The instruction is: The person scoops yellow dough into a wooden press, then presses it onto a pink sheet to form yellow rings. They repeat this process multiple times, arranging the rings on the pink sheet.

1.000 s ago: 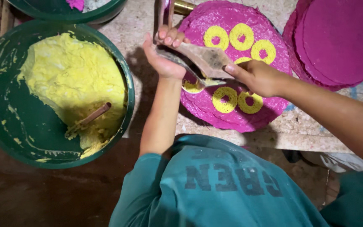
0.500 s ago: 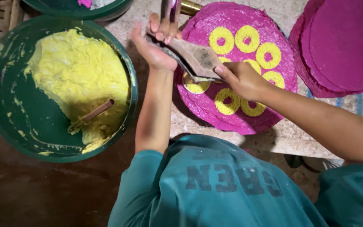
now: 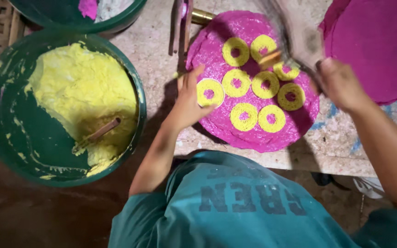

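Note:
A round pink disc (image 3: 295,126) lies on the stone slab and carries several yellow paste rings (image 3: 244,116). My left hand (image 3: 190,98) rests on the disc's left edge, its fingers touching a ring inside a small white ring mould (image 3: 209,92). Over the disc's upper right, my right hand (image 3: 341,82) grips a flat scraper blade (image 3: 299,36), which is blurred. A lump of yellow paste (image 3: 270,58) sits at the blade's lower edge.
A big green tub (image 3: 5,138) at the left holds yellow paste (image 3: 83,87) with a wooden stick (image 3: 103,130) in it. A second green tub (image 3: 116,20) sits at the top. More pink discs (image 3: 377,46) are stacked at the right. A brass-tipped tool (image 3: 201,17) lies above the disc.
My hands have come apart. The left hand dropped from the blade to the ring mould on the disc; the right hand swung the blade up and right. More rings show on the disc.

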